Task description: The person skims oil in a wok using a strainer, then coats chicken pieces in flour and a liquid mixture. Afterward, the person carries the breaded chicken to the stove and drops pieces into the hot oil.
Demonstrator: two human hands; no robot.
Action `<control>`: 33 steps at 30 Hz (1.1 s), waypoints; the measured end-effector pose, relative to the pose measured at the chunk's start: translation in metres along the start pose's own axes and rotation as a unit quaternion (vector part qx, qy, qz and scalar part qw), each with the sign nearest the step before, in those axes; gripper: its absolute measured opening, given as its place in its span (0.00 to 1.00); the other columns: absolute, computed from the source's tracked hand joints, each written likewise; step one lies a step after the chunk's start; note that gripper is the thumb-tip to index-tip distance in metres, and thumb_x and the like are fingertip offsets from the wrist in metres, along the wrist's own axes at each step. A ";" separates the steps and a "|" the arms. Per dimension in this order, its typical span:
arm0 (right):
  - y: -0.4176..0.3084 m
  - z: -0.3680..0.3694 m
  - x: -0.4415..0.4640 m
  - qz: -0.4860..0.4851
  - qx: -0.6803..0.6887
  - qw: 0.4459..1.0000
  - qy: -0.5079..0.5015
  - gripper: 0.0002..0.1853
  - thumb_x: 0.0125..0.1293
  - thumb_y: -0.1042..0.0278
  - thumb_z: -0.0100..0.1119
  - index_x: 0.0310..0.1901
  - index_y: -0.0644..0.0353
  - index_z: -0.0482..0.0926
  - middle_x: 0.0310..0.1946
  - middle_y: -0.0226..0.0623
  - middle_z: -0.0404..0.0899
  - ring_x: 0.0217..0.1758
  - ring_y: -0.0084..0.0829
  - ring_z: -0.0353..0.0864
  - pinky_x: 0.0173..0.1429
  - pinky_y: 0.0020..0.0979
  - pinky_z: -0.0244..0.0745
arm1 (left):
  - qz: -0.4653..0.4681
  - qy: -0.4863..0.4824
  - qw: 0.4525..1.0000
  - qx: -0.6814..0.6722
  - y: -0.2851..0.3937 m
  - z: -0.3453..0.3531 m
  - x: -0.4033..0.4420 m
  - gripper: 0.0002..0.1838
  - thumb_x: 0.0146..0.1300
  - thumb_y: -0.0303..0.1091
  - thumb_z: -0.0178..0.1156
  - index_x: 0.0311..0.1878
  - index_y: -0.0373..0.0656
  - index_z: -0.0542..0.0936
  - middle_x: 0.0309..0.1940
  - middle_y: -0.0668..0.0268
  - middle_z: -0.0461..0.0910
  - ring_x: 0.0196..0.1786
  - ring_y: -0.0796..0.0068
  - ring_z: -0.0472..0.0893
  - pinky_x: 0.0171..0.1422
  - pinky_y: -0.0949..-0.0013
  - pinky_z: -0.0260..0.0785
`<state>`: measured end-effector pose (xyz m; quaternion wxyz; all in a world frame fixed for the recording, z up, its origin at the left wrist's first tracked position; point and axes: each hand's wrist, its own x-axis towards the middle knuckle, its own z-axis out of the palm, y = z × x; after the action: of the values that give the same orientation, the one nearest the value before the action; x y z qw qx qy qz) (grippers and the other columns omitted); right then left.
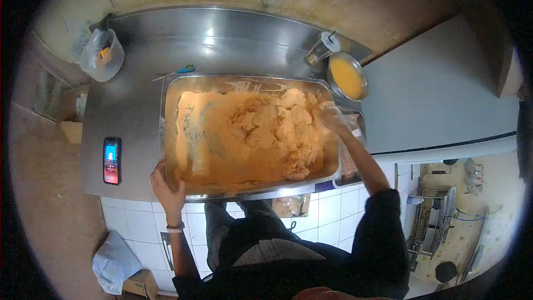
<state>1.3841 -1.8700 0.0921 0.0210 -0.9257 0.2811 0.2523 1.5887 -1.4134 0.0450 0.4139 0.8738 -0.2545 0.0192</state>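
A large metal tray (165,100) holds orange powder (216,133), spread thin on the left. Clumped, coated pieces (294,128) are heaped on its right side. My left hand (167,189) grips the tray's lower left corner, with its fingers over the rim. At the tray's right edge, my right hand (328,115) is over the heap, in what looks like a clear plastic glove. Its fingers are blurred, and whether they hold anything cannot be made out.
A bowl of yellow liquid (347,78) and a clear jar (322,48) stand behind the tray. A second tray (348,172) lies right, partly hidden. Left are a phone (111,161), a plastic tub (105,58) and a blue-handled tool (186,69).
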 end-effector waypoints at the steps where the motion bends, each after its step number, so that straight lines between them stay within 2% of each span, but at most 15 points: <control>1: -0.004 0.004 0.014 0.014 0.009 1.000 0.010 0.20 0.65 0.63 0.50 0.54 0.68 0.72 0.49 0.48 0.75 0.59 0.36 0.70 0.62 0.40 0.65 | 0.001 0.005 1.000 -0.007 -0.001 0.000 -0.001 0.27 0.45 0.31 0.61 0.53 0.38 0.70 0.50 0.54 0.73 0.52 0.52 0.69 0.58 0.57 0.60; 7: -0.067 0.023 0.076 -0.037 0.050 0.997 0.054 0.19 0.65 0.60 0.50 0.52 0.65 0.74 0.49 0.48 0.76 0.57 0.36 0.72 0.62 0.39 0.66 | 0.007 0.007 1.000 -0.001 0.001 0.000 0.002 0.28 0.40 0.31 0.61 0.49 0.39 0.71 0.48 0.54 0.73 0.52 0.51 0.69 0.58 0.55 0.60; 12: -0.153 0.028 0.075 -0.189 0.044 0.979 0.062 0.19 0.65 0.58 0.50 0.51 0.62 0.75 0.48 0.48 0.77 0.55 0.37 0.74 0.61 0.38 0.67 | 0.002 0.001 1.000 -0.001 0.000 0.000 0.003 0.27 0.41 0.34 0.62 0.49 0.39 0.72 0.46 0.55 0.73 0.52 0.51 0.69 0.59 0.54 0.59; 17: -0.218 0.021 0.009 -0.338 -0.035 0.940 0.023 0.18 0.66 0.56 0.50 0.49 0.59 0.77 0.48 0.48 0.77 0.53 0.37 0.75 0.60 0.38 0.67 | 0.024 -0.002 0.999 0.023 -0.005 0.000 -0.002 0.25 0.43 0.35 0.63 0.48 0.39 0.72 0.47 0.55 0.73 0.53 0.51 0.68 0.59 0.54 0.59; 21: -0.183 0.014 -0.052 -0.345 -0.094 0.933 -0.048 0.18 0.66 0.54 0.50 0.48 0.57 0.78 0.48 0.47 0.78 0.51 0.37 0.76 0.60 0.37 0.68 | 0.030 -0.028 0.999 0.019 -0.004 -0.005 -0.003 0.24 0.45 0.35 0.62 0.48 0.40 0.72 0.47 0.55 0.73 0.54 0.51 0.68 0.60 0.54 0.59; 22: -0.137 0.062 -0.051 -0.346 0.090 0.934 -0.011 0.18 0.64 0.56 0.52 0.51 0.57 0.75 0.48 0.42 0.77 0.50 0.37 0.76 0.57 0.39 0.69 | 0.022 -0.034 0.999 0.014 -0.004 -0.006 -0.003 0.24 0.45 0.34 0.62 0.48 0.40 0.72 0.47 0.56 0.73 0.54 0.51 0.68 0.60 0.54 0.59; 24: -0.085 0.079 -0.068 -0.368 0.225 0.898 0.081 0.22 0.63 0.57 0.53 0.57 0.55 0.70 0.52 0.37 0.74 0.51 0.36 0.74 0.58 0.38 0.69 | 0.017 -0.040 0.999 0.005 -0.002 -0.005 -0.001 0.23 0.45 0.34 0.62 0.47 0.40 0.72 0.46 0.56 0.73 0.54 0.51 0.68 0.60 0.54 0.59; 26: -0.058 0.064 -0.074 -0.219 0.043 0.974 -0.032 0.24 0.64 0.56 0.53 0.61 0.53 0.67 0.55 0.36 0.72 0.53 0.32 0.73 0.59 0.31 0.68 | 0.031 -0.017 0.999 0.008 -0.001 -0.004 -0.001 0.23 0.45 0.34 0.62 0.47 0.40 0.72 0.46 0.56 0.73 0.54 0.50 0.68 0.60 0.54 0.59; 27: -0.045 0.056 -0.077 -0.161 -0.069 0.979 -0.100 0.25 0.65 0.56 0.53 0.62 0.52 0.66 0.57 0.35 0.71 0.54 0.29 0.73 0.60 0.27 0.68 | 0.033 -0.019 0.999 0.005 -0.002 -0.003 0.000 0.23 0.45 0.34 0.62 0.47 0.40 0.72 0.46 0.56 0.73 0.54 0.50 0.68 0.60 0.54 0.59; 29: 0.025 0.175 -0.033 -0.085 0.069 0.990 0.093 0.16 0.64 0.63 0.52 0.52 0.57 0.71 0.46 0.38 0.73 0.48 0.33 0.72 0.53 0.34 0.68 | 0.014 -0.038 0.999 -0.001 -0.006 -0.002 -0.001 0.23 0.45 0.33 0.62 0.47 0.41 0.73 0.47 0.56 0.73 0.54 0.50 0.68 0.60 0.54 0.59; 30: 0.058 0.231 -0.012 -0.065 0.144 0.969 0.191 0.12 0.63 0.66 0.51 0.47 0.59 0.74 0.41 0.40 0.73 0.45 0.35 0.72 0.49 0.37 0.68 | 0.014 -0.042 0.999 -0.001 -0.008 -0.001 -0.002 0.23 0.45 0.33 0.62 0.47 0.41 0.73 0.47 0.56 0.73 0.54 0.50 0.68 0.60 0.54 0.59; 31: 0.043 0.184 -0.026 -0.004 0.223 0.973 0.065 0.14 0.65 0.65 0.50 0.50 0.60 0.72 0.44 0.40 0.73 0.49 0.34 0.72 0.53 0.35 0.67 | 0.013 -0.045 0.999 -0.002 -0.011 0.000 -0.003 0.23 0.44 0.33 0.62 0.47 0.41 0.73 0.48 0.55 0.72 0.55 0.49 0.68 0.60 0.54 0.60; 33: 0.029 0.159 -0.027 0.050 0.412 0.910 -0.011 0.19 0.68 0.61 0.48 0.56 0.62 0.69 0.52 0.39 0.71 0.55 0.32 0.70 0.59 0.32 0.64 | 0.010 -0.044 0.999 0.001 -0.013 0.001 -0.001 0.23 0.43 0.33 0.63 0.46 0.42 0.73 0.48 0.54 0.72 0.55 0.49 0.68 0.60 0.54 0.60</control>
<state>1.2765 -1.8519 -0.0306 0.3908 -0.8166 0.4061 0.1248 1.5937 -1.4066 0.0350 0.4016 0.8716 -0.2808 -0.0154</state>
